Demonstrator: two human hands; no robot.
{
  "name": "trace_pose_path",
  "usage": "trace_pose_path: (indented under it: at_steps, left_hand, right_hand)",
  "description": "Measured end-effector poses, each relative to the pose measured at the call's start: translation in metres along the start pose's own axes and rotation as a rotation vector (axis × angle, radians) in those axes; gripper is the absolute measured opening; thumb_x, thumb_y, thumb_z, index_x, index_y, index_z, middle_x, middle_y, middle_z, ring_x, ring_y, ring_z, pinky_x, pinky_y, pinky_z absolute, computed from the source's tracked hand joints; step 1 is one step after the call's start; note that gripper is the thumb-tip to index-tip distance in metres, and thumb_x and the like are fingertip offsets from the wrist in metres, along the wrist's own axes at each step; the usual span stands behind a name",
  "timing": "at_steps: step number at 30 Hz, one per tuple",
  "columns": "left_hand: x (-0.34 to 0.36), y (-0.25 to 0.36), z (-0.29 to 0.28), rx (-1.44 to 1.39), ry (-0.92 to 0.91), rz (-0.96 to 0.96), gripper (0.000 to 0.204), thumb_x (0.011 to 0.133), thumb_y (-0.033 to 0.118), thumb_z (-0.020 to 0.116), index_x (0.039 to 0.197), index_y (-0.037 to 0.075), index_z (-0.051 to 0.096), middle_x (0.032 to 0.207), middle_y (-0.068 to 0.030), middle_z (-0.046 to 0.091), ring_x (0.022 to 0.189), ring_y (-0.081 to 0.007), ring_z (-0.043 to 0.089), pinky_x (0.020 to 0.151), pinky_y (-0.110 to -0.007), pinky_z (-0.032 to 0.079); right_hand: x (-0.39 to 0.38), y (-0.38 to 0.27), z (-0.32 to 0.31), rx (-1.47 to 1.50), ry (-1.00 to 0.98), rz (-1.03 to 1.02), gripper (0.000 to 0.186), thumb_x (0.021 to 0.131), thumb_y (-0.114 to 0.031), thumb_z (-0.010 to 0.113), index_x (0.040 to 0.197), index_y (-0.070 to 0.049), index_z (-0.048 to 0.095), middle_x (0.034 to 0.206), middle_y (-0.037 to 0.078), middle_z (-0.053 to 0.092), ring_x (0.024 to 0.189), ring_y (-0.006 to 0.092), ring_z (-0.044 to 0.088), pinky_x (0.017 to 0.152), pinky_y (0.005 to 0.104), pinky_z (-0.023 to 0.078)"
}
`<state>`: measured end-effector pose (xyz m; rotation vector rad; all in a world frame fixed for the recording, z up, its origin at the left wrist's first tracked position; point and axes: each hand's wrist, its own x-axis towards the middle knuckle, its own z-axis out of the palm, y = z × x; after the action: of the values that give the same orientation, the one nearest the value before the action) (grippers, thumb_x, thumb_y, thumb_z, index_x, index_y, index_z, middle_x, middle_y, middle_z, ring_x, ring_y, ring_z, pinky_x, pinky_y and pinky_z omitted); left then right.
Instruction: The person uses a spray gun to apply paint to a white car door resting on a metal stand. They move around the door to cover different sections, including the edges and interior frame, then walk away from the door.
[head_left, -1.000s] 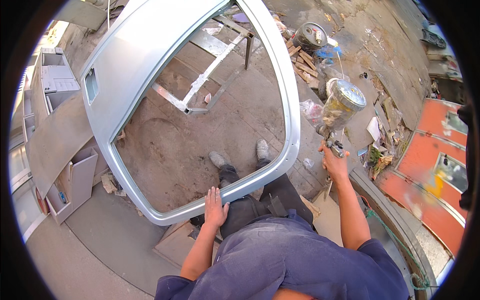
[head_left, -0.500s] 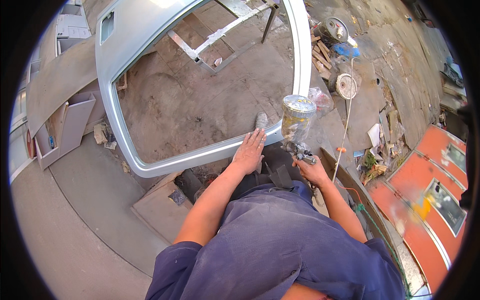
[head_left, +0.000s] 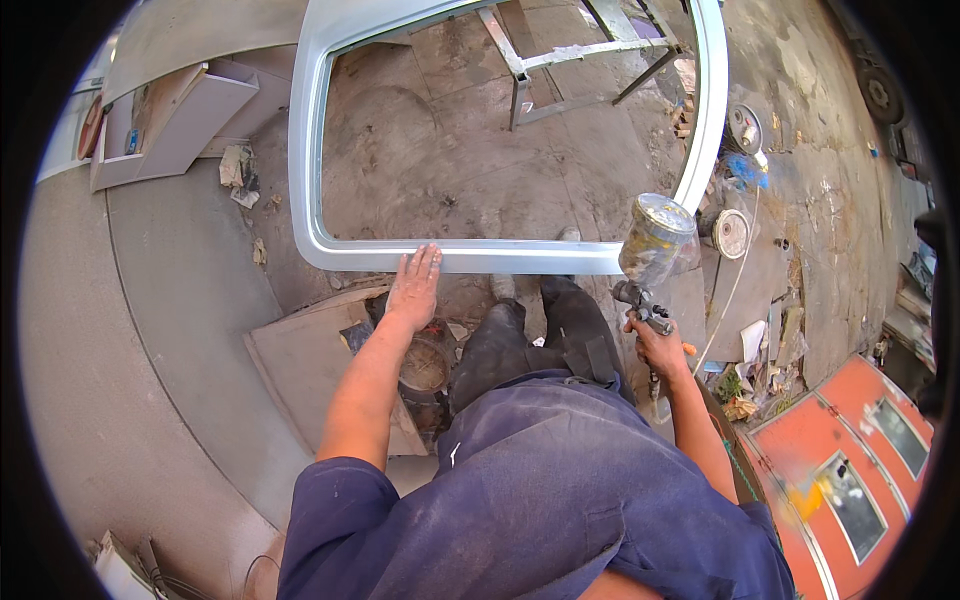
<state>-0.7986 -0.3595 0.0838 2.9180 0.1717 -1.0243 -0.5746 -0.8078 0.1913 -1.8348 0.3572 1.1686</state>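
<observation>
Right hand (head_left: 657, 346) gripping a spray gun (head_left: 650, 262), you're touching a silver frame (head_left: 480, 256) at seven o'clock with your left hand (head_left: 413, 292), fingers outstretched.

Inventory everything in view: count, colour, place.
frame: one, silver, top centre
spray gun: one, grey, centre right
cup: one, grey, atop gun
stand: one, grey, beyond frame
buckets: two, pale, right of frame
hose: one, pale, right
plastic: one, blue, by buckets
door panels: two, orange, lower right
box: one, pale, upper left
board: one, brown, left centre
wheel: one, black, upper right
debris: uncounted, mixed, right
shirt: one, navy, bottom
trousers: one, dark, centre
left hand: one, bare, at frame
right hand: one, bare, round gun
</observation>
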Motion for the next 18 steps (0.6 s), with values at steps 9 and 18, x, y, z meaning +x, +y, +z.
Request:
trace_pose_path:
  at_steps: [9, 18]
  left_hand:
    - [-0.078, -0.106, 0.042, -0.63, 0.098, -0.738, 0.044, 0.108, 0.039, 0.061, 0.124, -0.001, 0.07, 0.136, -0.0288, 0.068, 0.126, -0.0473, 0.065, 0.109, -0.056, 0.051]
    - [-0.076, 0.144, -0.178, -0.771, 0.765, 0.402, 0.02, 0.098, 0.02, 0.078, 0.094, 0.003, 0.071, 0.086, -0.016, 0.067, 0.081, -0.0366, 0.069, 0.072, -0.047, 0.057]
  right_hand:
    - [-0.034, -0.023, 0.073, -0.01, -0.096, -0.192, 0.024, 0.107, -0.026, 0.074, 0.104, -0.003, 0.078, 0.064, -0.004, 0.058, 0.053, 0.008, 0.05, 0.049, 0.0288, 0.036]
    - [-0.069, -0.053, 0.111, -0.139, 0.008, -0.408, 0.018, 0.105, -0.015, 0.073, 0.117, -0.002, 0.077, 0.089, 0.002, 0.072, 0.073, 0.0093, 0.06, 0.066, 0.0316, 0.051]
